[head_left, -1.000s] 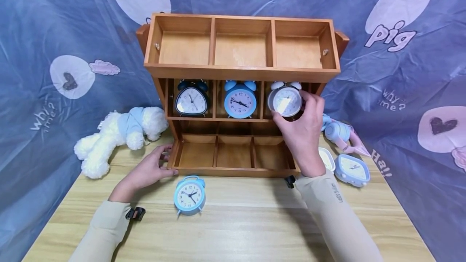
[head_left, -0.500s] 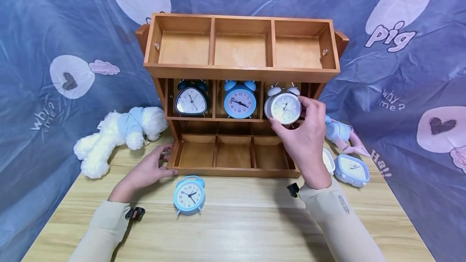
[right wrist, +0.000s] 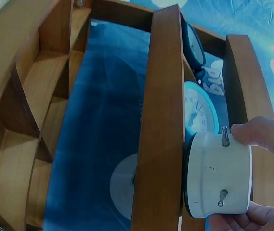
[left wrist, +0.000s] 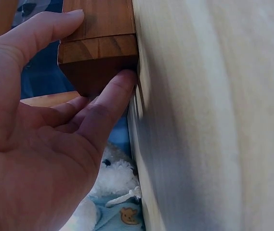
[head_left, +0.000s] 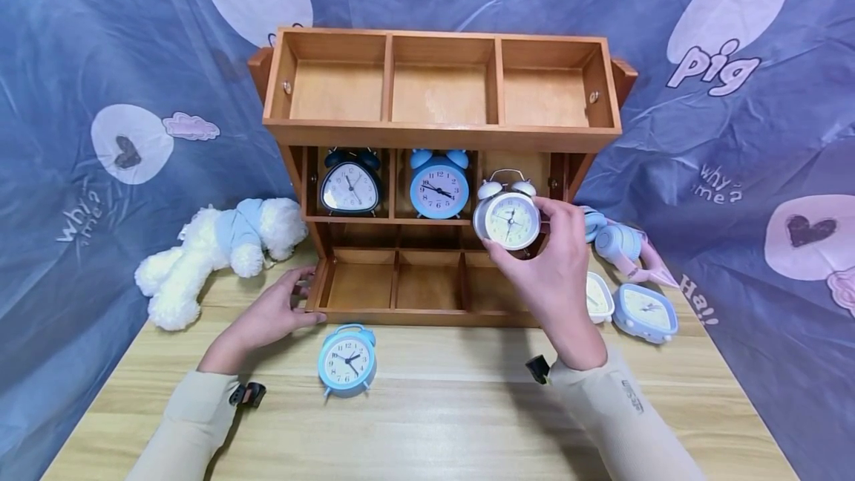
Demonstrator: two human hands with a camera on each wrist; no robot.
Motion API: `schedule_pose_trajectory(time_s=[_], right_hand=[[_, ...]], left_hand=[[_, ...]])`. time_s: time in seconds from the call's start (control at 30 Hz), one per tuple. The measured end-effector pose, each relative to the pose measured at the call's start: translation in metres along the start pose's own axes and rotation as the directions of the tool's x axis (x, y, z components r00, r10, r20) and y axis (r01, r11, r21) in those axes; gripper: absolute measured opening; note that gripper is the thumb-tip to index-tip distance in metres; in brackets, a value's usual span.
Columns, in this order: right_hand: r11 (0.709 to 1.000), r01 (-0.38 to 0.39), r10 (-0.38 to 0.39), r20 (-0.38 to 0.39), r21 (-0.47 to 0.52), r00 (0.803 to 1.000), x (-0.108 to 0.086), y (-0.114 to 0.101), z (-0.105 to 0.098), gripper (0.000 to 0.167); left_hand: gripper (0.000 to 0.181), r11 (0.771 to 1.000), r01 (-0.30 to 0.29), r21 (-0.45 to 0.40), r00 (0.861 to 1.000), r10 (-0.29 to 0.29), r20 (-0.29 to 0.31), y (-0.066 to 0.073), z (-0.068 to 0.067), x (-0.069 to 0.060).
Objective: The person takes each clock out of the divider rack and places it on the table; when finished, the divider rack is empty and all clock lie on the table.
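A white twin-bell alarm clock (head_left: 511, 220) is in my right hand (head_left: 557, 266), pinched between thumb and fingers at its sides. It hangs in front of the right compartment of the wooden shelf's (head_left: 441, 136) middle tier, tilted slightly back. The right wrist view shows the white clock's underside (right wrist: 218, 173) with its two metal feet. My left hand (head_left: 274, 314) grips the lower left corner of the shelf. In the left wrist view its thumb lies on the front of the wooden corner (left wrist: 98, 48), with fingers at the side.
A dark triangular clock (head_left: 350, 186) and a blue twin-bell clock (head_left: 439, 188) stand in the middle tier. One light-blue clock (head_left: 347, 361) lies on the table. At right are a white clock (head_left: 597, 297), a blue square clock (head_left: 645, 312) and headphones (head_left: 628, 247); a white plush toy (head_left: 220, 254) lies left.
My right hand has drawn the white clock out of the middle-tier compartment, forward, down and slightly left, so its bells and handle show. My left hand stays at the shelf corner.
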State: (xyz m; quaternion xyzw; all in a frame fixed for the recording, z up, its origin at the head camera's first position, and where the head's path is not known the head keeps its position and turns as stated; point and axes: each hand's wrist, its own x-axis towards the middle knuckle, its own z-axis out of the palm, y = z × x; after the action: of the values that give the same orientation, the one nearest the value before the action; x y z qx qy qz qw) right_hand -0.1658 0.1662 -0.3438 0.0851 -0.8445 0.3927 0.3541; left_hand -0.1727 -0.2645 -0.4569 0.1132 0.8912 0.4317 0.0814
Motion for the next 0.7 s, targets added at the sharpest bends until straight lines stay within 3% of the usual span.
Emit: schedule_pose_trajectory(time_s=[0.33, 0.7], right_hand=[[1.0, -0.01, 0.008, 0.088, 0.023, 0.996, -0.023, -0.008, 0.0, 0.085], [0.999, -0.031, 0.028, 0.22, 0.008, 0.975, -0.053, -0.018, 0.006, 0.085]], left_hand=[[0.099, 1.0, 0.02, -0.005, 1.0, -0.02, -0.001, -0.003, 0.001, 0.0], [0.098, 1.0, 0.029, 0.002, 1.0, -0.029, 0.002, -0.003, 0.0, 0.001]])
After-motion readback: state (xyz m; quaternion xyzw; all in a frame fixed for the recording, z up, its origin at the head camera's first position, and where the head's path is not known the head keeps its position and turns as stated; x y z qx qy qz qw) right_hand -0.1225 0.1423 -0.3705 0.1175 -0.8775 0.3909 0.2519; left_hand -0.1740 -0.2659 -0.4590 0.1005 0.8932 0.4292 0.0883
